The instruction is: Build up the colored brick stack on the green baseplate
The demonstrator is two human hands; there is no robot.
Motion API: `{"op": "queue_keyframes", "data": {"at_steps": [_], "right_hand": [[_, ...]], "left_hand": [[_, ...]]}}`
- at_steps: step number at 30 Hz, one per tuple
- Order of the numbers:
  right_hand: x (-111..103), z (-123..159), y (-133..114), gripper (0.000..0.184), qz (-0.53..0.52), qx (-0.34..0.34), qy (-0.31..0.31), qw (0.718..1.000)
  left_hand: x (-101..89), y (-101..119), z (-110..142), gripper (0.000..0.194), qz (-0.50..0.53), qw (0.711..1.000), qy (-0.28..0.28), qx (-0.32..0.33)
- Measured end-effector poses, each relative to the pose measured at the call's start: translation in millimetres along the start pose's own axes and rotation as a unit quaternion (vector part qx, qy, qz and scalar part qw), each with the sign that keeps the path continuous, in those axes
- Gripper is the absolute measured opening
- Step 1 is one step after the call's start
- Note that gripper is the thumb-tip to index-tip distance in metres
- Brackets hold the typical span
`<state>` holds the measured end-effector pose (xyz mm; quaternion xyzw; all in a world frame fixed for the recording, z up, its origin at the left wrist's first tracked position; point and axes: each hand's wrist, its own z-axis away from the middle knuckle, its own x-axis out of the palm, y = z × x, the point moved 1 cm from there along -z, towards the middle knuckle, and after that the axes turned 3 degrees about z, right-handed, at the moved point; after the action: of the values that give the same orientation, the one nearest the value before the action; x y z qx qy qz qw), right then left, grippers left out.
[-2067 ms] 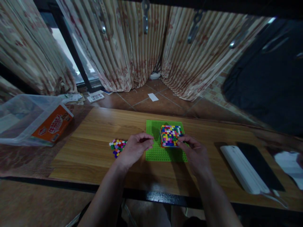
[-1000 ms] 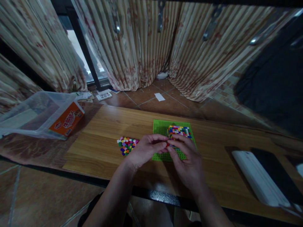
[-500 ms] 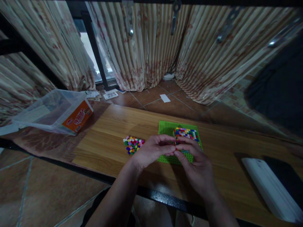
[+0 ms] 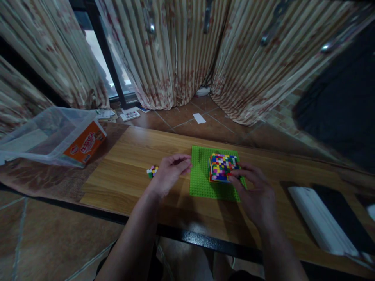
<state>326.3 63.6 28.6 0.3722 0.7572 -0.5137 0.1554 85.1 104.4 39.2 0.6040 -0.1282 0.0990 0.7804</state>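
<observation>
Head view: multicoloured brick block [image 4: 223, 166] sits on the right part of a green studded baseplate [image 4: 202, 187], bare studs left of it. Right hand [image 4: 254, 187] touches the block's near-right corner; left hand [image 4: 172, 171] has curled fingers, contents unclear. Bare wood tabletop [image 4: 125, 160] stretches leftward toward a clear plastic bin [image 4: 58, 134], its orange label bearing white Chinese characters.

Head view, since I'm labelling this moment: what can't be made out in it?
All in the head view:
- Left hand: whether it pinches a brick; too small and blurred.
- Right hand: same doubt, against the multicoloured block.
- Loose bricks: their number; the left hand overlaps them.
- Green baseplate: studs under the block, covered.
- Clear bin: its far left, cut off by the edge.
</observation>
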Motion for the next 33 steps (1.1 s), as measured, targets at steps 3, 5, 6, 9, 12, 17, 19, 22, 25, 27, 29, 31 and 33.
{"op": "queue_keyframes", "data": {"at_steps": [3, 5, 6, 9, 12, 17, 19, 22, 25, 27, 29, 31, 33], "right_hand": [[4, 1, 3, 0.019, 0.024, -0.012, -0.006, 1.000], [6, 1, 4, 0.020, 0.036, -0.010, -0.006, 0.999], [6, 0, 4, 0.019, 0.038, -0.008, -0.006, 0.999], [6, 0, 3, 0.017, 0.026, 0.008, -0.011, 1.000], [8, 0, 4, 0.017, -0.016, 0.054, -0.005, 0.998], [16, 0, 12, 0.022, -0.155, 0.183, 0.003, 0.971], [18, 0, 13, 0.023, -0.199, 0.216, 0.010, 0.956], [19, 0, 12, 0.023, -0.227, 0.243, 0.017, 0.943], [20, -1, 13, 0.023, -0.235, 0.256, 0.020, 0.938], [21, -1, 13, 0.023, -0.236, 0.256, 0.021, 0.937], [21, -1, 14, 0.022, -0.226, 0.250, 0.022, 0.941], [21, -1, 13, 0.022, -0.208, 0.241, 0.020, 0.948], [20, -1, 12, 0.022, -0.198, 0.233, 0.019, 0.952]], "left_hand": [[1.7, -2, 0, 0.031, -0.013, 1.000, -0.010, -0.004], [2.9, -3, 0, 0.029, -0.025, 0.999, -0.024, -0.005], [3.2, -4, 0, 0.028, -0.027, 0.999, -0.027, -0.006], [3.0, -3, -1, 0.026, -0.024, 0.999, -0.023, -0.007], [2.7, -2, 0, 0.026, -0.024, 1.000, -0.018, -0.009], [2.8, 0, 1, 0.031, -0.027, 0.999, -0.019, -0.007], [2.5, 0, 1, 0.032, -0.027, 0.999, -0.019, -0.004], [1.9, 1, 1, 0.034, -0.027, 0.999, -0.020, -0.005], [2.2, 1, 2, 0.035, -0.025, 0.999, -0.020, -0.008], [2.6, 1, 3, 0.035, -0.023, 1.000, -0.017, -0.010], [0.9, 3, 4, 0.035, -0.035, 0.999, -0.011, -0.016], [-5.9, 6, 2, 0.036, -0.058, 0.998, -0.002, -0.017], [-19.4, 10, 0, 0.038, -0.099, 0.995, 0.013, -0.003]]}}
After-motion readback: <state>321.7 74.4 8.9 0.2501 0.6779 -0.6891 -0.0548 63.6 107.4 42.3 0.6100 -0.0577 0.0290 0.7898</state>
